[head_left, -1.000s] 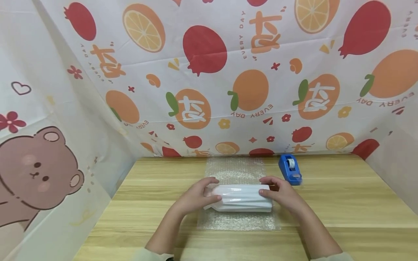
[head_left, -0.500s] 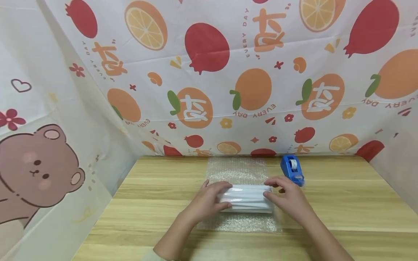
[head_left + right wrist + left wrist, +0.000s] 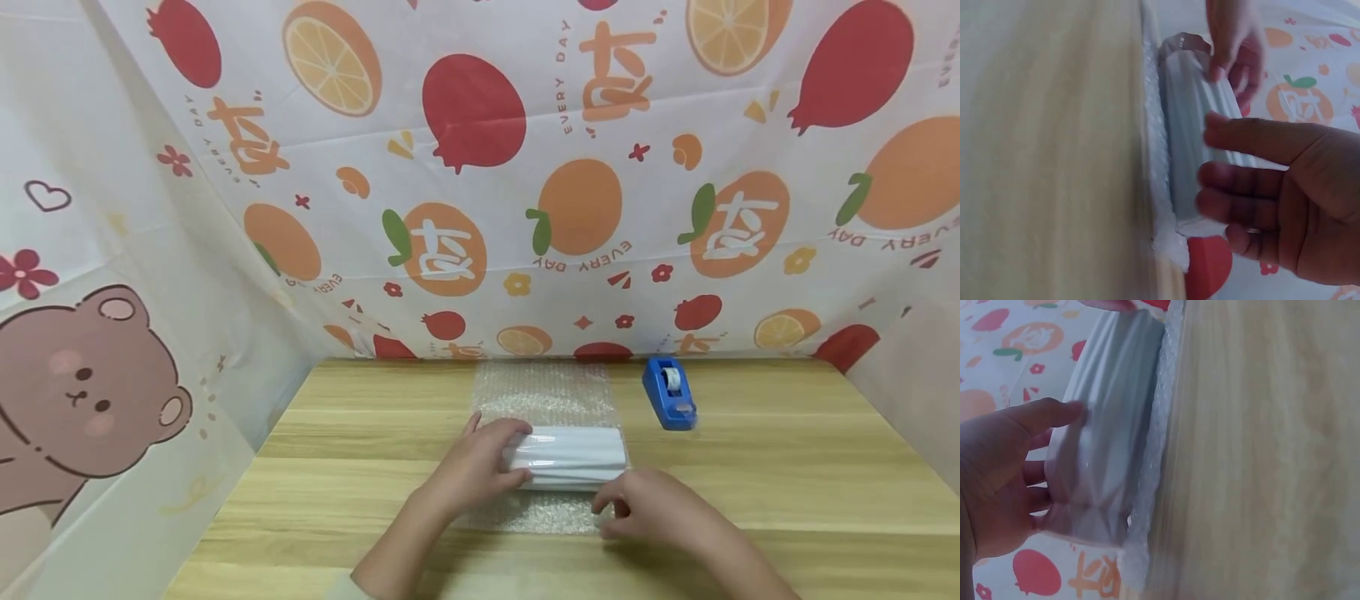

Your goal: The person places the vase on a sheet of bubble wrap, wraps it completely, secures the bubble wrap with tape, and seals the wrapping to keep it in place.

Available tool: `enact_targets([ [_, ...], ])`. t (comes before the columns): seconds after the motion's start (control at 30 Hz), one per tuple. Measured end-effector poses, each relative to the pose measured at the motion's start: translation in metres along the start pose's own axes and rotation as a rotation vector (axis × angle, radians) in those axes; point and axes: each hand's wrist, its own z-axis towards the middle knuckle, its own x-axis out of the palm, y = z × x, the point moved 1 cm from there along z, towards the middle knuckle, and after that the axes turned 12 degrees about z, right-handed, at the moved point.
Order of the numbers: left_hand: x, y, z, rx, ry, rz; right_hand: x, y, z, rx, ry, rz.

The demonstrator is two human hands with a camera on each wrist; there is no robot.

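Note:
A clear plastic pack [image 3: 573,454] with white, pleated-looking contents lies crosswise on a sheet of bubble wrap [image 3: 547,392]. My left hand [image 3: 480,462] grips the pack's left end, thumb on the near side and fingers on the far side. In the left wrist view, that thumb presses the white pack [image 3: 1107,425] and the fingers reach behind it. My right hand [image 3: 648,512] is at the near right corner of the bubble wrap, in front of the pack. The right wrist view shows the right hand's fingers [image 3: 1241,194] a little bent, with nothing between them and the thumb.
A blue tape dispenser [image 3: 669,396] stands at the back right of the wooden table [image 3: 787,467]. Behind the table hangs a fruit-print cloth [image 3: 570,317], and a bear-print cloth [image 3: 90,392] covers the left side.
My left hand has slid rightward over the pack's end and holds it. My right hand has left the pack's right end and come nearer, down to the bubble wrap's front right corner.

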Motion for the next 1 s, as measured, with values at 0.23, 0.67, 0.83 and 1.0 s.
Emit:
enact_targets([
  [0.23,-0.004,-0.016,-0.002,0.144,-0.030,0.054,0.011,-0.008,0.002,0.058,0.050,-0.032],
  [0.67,0.003,-0.028,-0.004,0.178,0.100,0.237,0.013,-0.010,0.003,0.127,-0.040,-0.117],
  [0.83,0.002,-0.029,-0.004,0.171,0.111,0.243,0.014,-0.009,0.003,0.160,-0.060,-0.116],
  [1.0,0.002,-0.030,-0.005,0.167,0.113,0.255,0.017,-0.011,0.004,0.156,-0.078,-0.133],
])
